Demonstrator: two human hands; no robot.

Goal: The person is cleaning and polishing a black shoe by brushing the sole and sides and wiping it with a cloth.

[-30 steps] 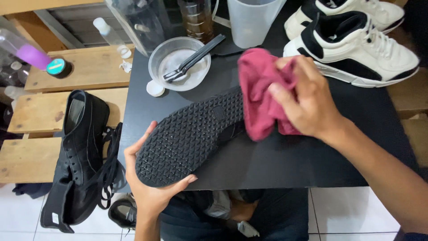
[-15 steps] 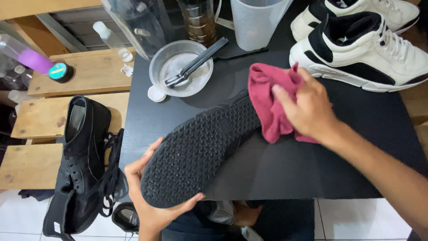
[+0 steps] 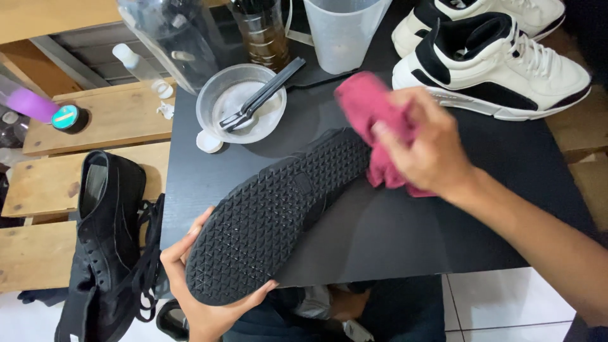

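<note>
My left hand (image 3: 202, 297) grips the near end of a black shoe (image 3: 272, 215), held sole up over the black table (image 3: 392, 234). The tread has a small triangle pattern. My right hand (image 3: 430, 152) holds a bunched magenta cloth (image 3: 370, 117) against the far end of the sole.
A clear bowl (image 3: 237, 104) with a dark brush (image 3: 263, 95) stands behind the shoe, a small white cap (image 3: 208, 142) beside it. A translucent jug (image 3: 345, 31) and bottles stand further back. Two white-and-black sneakers (image 3: 500, 69) lie at the right. Another black shoe (image 3: 104, 247) rests on wooden pallets (image 3: 38, 183) at the left.
My right hand and the cloth have shifted along the far end of the sole. The view has drifted slightly; the left hand keeps its grip.
</note>
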